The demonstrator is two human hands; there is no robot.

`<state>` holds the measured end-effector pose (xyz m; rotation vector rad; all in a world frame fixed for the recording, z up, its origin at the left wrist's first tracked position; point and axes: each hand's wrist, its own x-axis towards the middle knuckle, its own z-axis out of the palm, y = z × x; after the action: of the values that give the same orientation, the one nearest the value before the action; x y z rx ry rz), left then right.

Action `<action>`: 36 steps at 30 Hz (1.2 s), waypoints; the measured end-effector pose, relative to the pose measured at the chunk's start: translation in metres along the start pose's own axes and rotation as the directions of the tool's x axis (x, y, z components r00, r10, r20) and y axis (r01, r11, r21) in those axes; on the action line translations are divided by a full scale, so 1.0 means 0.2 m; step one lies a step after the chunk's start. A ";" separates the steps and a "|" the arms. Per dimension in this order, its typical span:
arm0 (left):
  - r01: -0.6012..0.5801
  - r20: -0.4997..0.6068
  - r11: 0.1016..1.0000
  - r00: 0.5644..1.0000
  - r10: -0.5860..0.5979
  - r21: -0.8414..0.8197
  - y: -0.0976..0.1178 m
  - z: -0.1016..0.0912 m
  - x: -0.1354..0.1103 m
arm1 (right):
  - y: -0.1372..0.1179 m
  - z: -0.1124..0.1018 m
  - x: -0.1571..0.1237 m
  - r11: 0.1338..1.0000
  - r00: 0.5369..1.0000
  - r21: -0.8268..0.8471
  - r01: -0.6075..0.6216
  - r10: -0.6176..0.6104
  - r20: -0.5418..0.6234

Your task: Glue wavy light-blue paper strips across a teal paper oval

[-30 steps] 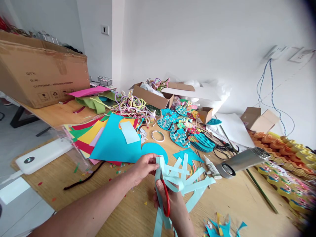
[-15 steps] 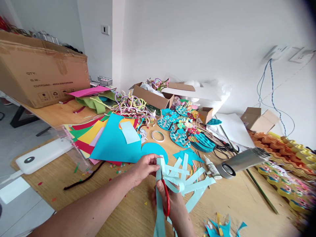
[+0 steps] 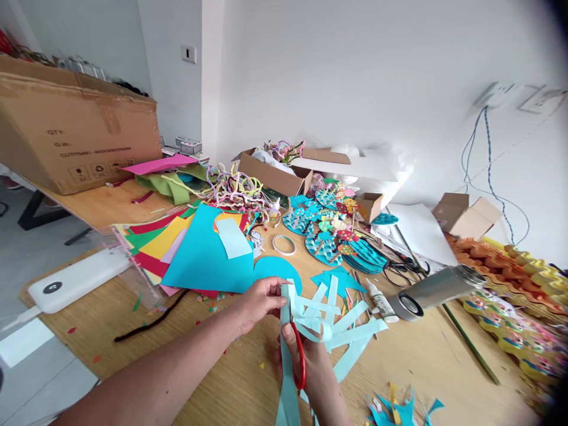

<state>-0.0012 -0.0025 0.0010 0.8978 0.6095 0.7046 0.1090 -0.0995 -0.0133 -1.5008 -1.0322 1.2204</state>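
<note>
Head view: a wooden counter (image 3: 239, 390) spans the foreground, with a large cardboard carton (image 3: 84, 130) far left and a turquoise paper sheet (image 3: 204, 266) beyond the hands. Over the counter's near middle hangs a long pale-blue paper strip (image 3: 288, 384), its upper end pinched in the left hand's (image 3: 262, 303) grip. The right hand's (image 3: 318, 367) grip is closed around red-handled scissors (image 3: 302, 361), blades along the strip.

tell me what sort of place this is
Probably a craft worktable in a plain indoor room: red-handled scissors are in the person's right hand beside cut pale blue paper strips, with coloured paper sheets and tangled pipe cleaners farther back.
</note>
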 end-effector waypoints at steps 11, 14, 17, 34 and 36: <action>0.034 -0.028 0.999 0.999 -0.035 -0.023 0.00 0.00 0.01 | -0.03 0.01 -0.01 0.998 0.999 -0.047 0.039 -0.040 -0.019; 0.035 -0.026 0.999 0.999 -0.035 -0.023 0.01 0.00 0.01 | -0.04 0.01 -0.01 0.999 0.999 -0.037 0.032 -0.033 -0.012; 0.040 -0.025 0.999 0.999 -0.041 -0.020 0.01 0.01 0.00 | -0.04 0.01 -0.01 0.999 1.000 -0.029 0.028 -0.028 -0.003; 0.046 -0.026 0.999 0.999 -0.047 -0.028 0.00 0.00 0.01 | 0.04 0.00 -0.01 0.996 0.998 -0.076 0.040 -0.044 -0.050; 0.045 -0.027 0.999 0.999 -0.046 -0.029 0.00 0.00 0.01 | 0.04 0.00 -0.01 0.995 0.998 -0.095 0.032 -0.036 -0.044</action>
<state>-0.0002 -0.0010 0.0007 0.8469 0.6410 0.6837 0.1102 -0.1024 -0.0209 -1.5701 -1.0937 1.1222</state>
